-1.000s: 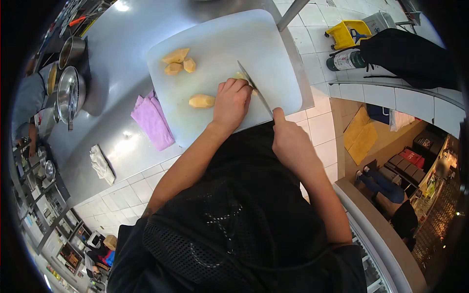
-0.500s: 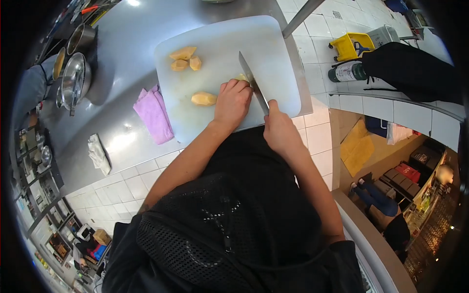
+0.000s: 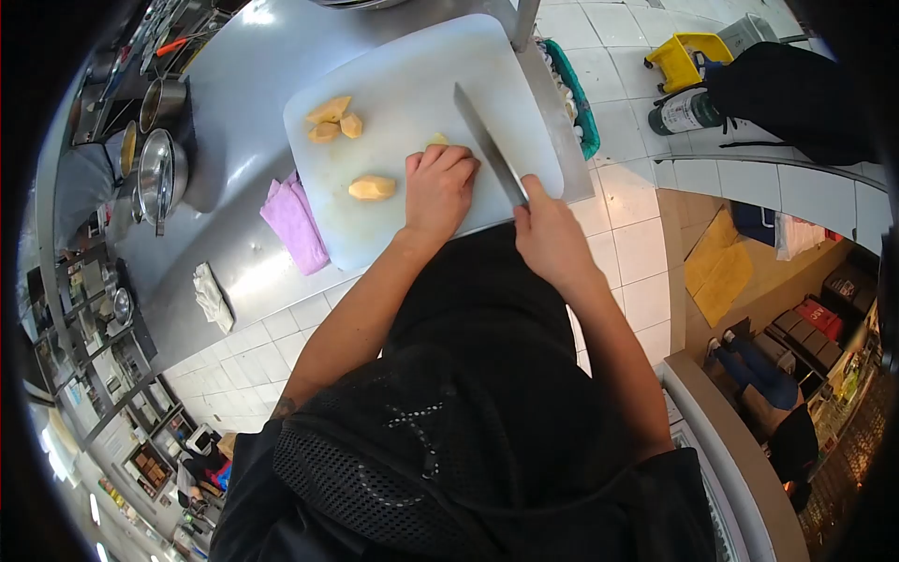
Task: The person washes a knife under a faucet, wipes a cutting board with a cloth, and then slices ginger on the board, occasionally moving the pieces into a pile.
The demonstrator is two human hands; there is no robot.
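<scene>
My right hand grips a kitchen knife by its handle, with the blade slanting over the white cutting board. The blade is a little to the right of my left hand. That hand is closed with its fingers curled over a peeled potato, of which only a pale yellow bit shows past the knuckles. To its left lies another peeled potato. Three potato pieces sit together at the board's upper left.
A folded purple cloth touches the board's left edge on the steel counter. Farther left are a crumpled white cloth and metal bowls. A green crate stands beyond the counter's right edge. Another person is at lower right.
The knife has shifted right, away from my left fingers, so a gap now shows between them. My left hand stays on the potato. The whole view has shifted slightly.
</scene>
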